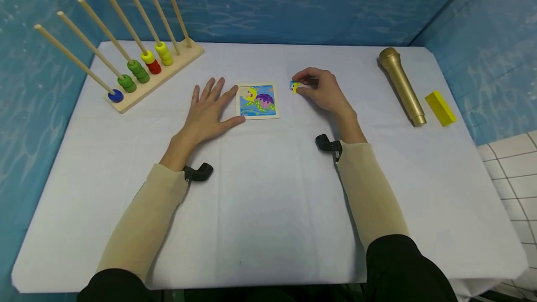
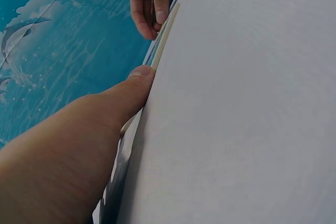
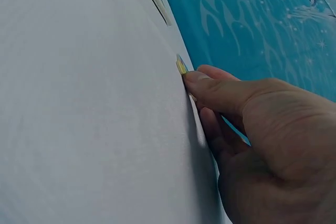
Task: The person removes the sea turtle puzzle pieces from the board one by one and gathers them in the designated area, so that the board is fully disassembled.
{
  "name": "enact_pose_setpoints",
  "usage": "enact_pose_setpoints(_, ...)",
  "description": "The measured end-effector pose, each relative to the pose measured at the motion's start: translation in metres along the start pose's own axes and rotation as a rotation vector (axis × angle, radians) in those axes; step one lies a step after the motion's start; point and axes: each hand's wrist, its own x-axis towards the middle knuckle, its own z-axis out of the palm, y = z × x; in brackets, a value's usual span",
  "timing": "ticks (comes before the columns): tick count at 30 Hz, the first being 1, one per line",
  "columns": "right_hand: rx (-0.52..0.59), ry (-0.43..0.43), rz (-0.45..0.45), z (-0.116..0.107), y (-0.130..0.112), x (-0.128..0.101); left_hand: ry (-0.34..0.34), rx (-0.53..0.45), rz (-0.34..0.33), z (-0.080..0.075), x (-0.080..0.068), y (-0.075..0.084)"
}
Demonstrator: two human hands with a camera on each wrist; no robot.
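Two hands are working at a small picture puzzle on the white worktop.

The left hand is lying flat with fingers straight and spread, its grip open, and its thumb is touching the left edge of the puzzle board (a wooden square with a yellow and purple sea animal on blue). The right hand is curling its fingers and thumb around a little yellow puzzle piece, its grip pinching the piece down on the worktop, just beside the board's right side. Far left, a wooden peg rack is holding coloured rings. Far right, a gold toy microphone is lying next to a yellow block.
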Motion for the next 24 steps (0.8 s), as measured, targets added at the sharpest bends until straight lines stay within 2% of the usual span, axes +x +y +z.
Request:
enact_pose_setpoints(5, 0.027, 0.005, -0.020, -0.005, 0.000, 0.001, 0.003, 0.006, 0.003, -0.001, 0.001, 0.002)
enact_pose_setpoints(11, 0.040, 0.098, -0.058, -0.003, -0.016, 0.002, -0.004, 0.006, -0.001, -0.003, 0.001, 0.003)
enact_pose_setpoints(15, 0.008, 0.101, -0.062, 0.012, -0.035, 0.006, -0.013, 0.013, -0.006, -0.004, 0.001, 0.004)
enact_pose_setpoints(24, 0.016, 0.012, -0.074, 0.056, -0.067, 0.018, -0.014, 0.006, -0.007, -0.004, 0.000, 0.004)
